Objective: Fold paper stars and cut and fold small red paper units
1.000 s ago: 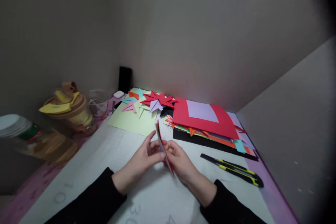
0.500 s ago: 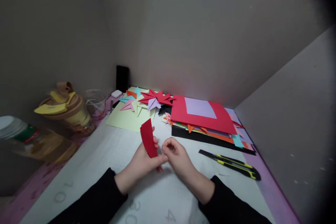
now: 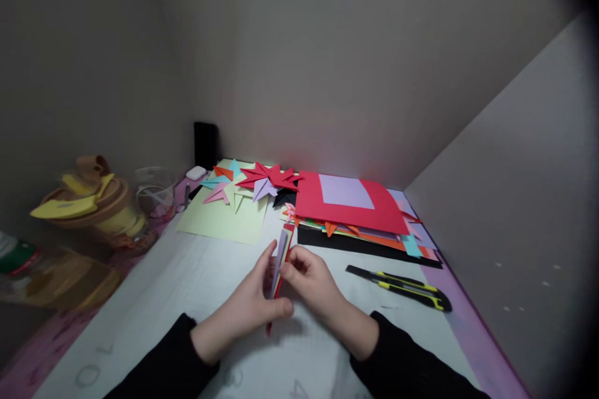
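A narrow stack of folded paper strips (image 3: 283, 255), red on the outside with lilac and pale layers showing, stands tilted between my hands above the white sheet. My left hand (image 3: 246, 299) curves around its left side, the thumb stretched across low in front and the fingers partly hidden behind. From the right, my right hand (image 3: 313, 277) pinches the stack between thumb and curled fingers. A black and yellow utility knife (image 3: 402, 287) lies to the right of my right hand.
Folded paper stars (image 3: 266, 177) lie on a pale green sheet (image 3: 210, 218) at the back. Beside them is a pile topped with red paper (image 3: 309, 199). A pot-like container (image 3: 107, 212), clear cup (image 3: 154, 190) and bottle (image 3: 60, 280) stand left. Walls enclose the table.
The paper stack has turned from showing its red face to showing its layered edge. My right hand, before apart from it, now grips it. The view has shifted slightly.
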Tool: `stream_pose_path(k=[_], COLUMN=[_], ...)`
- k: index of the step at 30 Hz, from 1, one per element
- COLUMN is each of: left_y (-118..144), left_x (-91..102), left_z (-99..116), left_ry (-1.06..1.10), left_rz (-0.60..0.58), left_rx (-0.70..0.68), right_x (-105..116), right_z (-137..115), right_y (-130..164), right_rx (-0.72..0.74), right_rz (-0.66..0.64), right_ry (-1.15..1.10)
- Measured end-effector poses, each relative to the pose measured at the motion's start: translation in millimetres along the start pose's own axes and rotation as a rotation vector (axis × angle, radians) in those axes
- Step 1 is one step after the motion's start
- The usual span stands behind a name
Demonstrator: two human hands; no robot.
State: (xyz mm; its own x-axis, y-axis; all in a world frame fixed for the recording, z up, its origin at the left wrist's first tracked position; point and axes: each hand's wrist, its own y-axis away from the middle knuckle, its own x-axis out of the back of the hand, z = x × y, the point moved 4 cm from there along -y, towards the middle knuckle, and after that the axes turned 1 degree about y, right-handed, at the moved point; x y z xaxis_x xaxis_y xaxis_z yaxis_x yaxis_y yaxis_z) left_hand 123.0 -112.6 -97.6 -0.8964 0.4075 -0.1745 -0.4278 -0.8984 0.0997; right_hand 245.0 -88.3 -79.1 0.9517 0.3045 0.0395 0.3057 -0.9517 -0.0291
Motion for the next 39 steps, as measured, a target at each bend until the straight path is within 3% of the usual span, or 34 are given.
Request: stream_pose_path(k=[4, 10, 14, 16, 21, 26, 28, 30, 32, 34, 36, 39], left_y=[-1, 1, 1, 1, 3, 6, 7, 9, 12, 14, 12, 12], left_x=[-1.8, 2.9, 2.0, 2.8, 4.6, 3.7, 14.0, 32.9, 49.9, 53.8, 41.8, 10.4], left_z=[17, 18, 18, 18, 17, 14, 19, 32, 47, 50, 40, 27], left_ry=[0.036, 0.031, 0.1, 0.093, 0.089, 0.333, 0.295, 0.1, -0.061, 0.019, 0.269, 0.633], left_rz=[-0.034, 0.014, 0.0, 0.023, 0.101, 0.117, 0.196, 0.384, 0.607, 0.654, 0.524, 0.276], left_rx=[-0.113, -0.017, -0.013, -0.036, -0.055, 0.107, 0.111, 0.011, -0.136, -0.101, 0.111, 0.33], right_x=[6, 10, 16, 17, 13, 22, 32, 41, 44, 41, 30, 5], right_z=[1, 1, -3, -8, -12, -13, -14, -15, -18, -25, -35, -40], right_y=[-1, -1, 4, 6, 5, 1, -2, -5, -4, 3, 14, 31], right_rx=[0.006, 0.044, 0.205, 0.271, 0.154, 0.079, 0.081, 0.116, 0.202, 0.4, 0.725, 1.11], right_rz=[0.01, 0.066, 0.254, 0.273, 0.184, 0.213, 0.272, 0.339, 0.391, 0.437, 0.385, 0.137], right_ry=[-0.026, -0.034, 0.008, 0.114, 0.221, 0.307, 0.37, 0.451, 0.531, 0.597, 0.676, 0.871])
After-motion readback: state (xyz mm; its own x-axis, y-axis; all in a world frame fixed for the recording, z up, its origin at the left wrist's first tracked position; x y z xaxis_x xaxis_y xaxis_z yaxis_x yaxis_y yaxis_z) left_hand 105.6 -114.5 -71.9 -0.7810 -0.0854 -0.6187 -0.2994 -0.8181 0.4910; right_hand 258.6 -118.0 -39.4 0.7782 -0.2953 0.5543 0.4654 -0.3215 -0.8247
